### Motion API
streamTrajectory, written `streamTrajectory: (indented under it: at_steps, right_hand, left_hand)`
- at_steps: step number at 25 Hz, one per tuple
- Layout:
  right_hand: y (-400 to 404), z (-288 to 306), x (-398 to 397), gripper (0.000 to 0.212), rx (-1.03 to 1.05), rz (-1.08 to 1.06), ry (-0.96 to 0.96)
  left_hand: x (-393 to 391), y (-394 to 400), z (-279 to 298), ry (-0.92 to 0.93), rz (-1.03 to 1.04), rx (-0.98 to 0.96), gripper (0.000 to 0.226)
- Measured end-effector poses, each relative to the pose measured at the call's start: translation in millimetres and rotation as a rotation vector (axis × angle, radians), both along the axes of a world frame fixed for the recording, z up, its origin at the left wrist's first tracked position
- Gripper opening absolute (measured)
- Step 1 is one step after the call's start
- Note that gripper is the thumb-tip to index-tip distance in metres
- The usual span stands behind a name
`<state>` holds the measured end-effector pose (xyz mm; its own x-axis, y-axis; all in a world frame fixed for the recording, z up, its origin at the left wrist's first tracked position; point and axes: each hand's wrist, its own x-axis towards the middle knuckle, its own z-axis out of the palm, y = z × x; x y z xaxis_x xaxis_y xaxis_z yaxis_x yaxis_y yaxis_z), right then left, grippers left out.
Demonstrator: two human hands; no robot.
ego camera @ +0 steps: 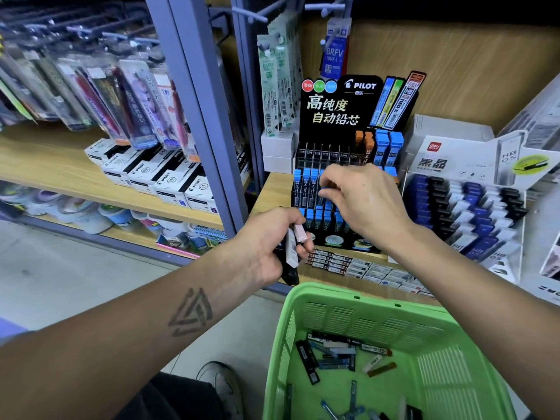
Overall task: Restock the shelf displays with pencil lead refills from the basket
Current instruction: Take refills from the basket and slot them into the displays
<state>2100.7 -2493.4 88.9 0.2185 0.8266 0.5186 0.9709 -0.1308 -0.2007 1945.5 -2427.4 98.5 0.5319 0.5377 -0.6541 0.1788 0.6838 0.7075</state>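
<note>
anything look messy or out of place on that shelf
Mostly tidy. Odd spots: the black Pilot tiered display has empty upper slots beside orange-capped cases, and refill cases lie jumbled at all angles in the green plastic basket.

Wooden shelves (pixel 54 165) on grey metal uprights (pixel 194 86), pale floor (pixel 60 268)

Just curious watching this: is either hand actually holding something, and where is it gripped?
The left hand grips a few refill cases around their middles. The right hand reaches into the Pilot display; whether its fingers hold anything cannot be told.
</note>
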Motion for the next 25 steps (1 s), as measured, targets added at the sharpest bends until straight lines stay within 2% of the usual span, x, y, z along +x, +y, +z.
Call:
streamTrajectory:
  at_steps: [9,13,18,21,25]
  right_hand:
    - [7,-3,0,0.009,-0.035,-0.03,0.123]
    - [8,-12,-2,0.009,-0.173,-0.008,0.023]
    - [5,-7,-5,0.022,-0.284,0.031,-0.066]
    - [-2,-4,-9,0.024,-0.267,0.042,0.073]
    - [-16,3,-17,0.02,-0.134,-0.039,0.578]
  left_hand:
    - [-1,1,-1,-0.014,0.006,-0.006,0.003]
    - [1,1,-1,-0.019,0.012,-0.009,0.004]
    - [3,1,0,-0.032,0.003,-0.006,0.002]
    - [6,-3,3,-0.049,-0.031,0.001,0.002]
    - [11,-15,10,-0.101,-0.085,-0.016,0.007]
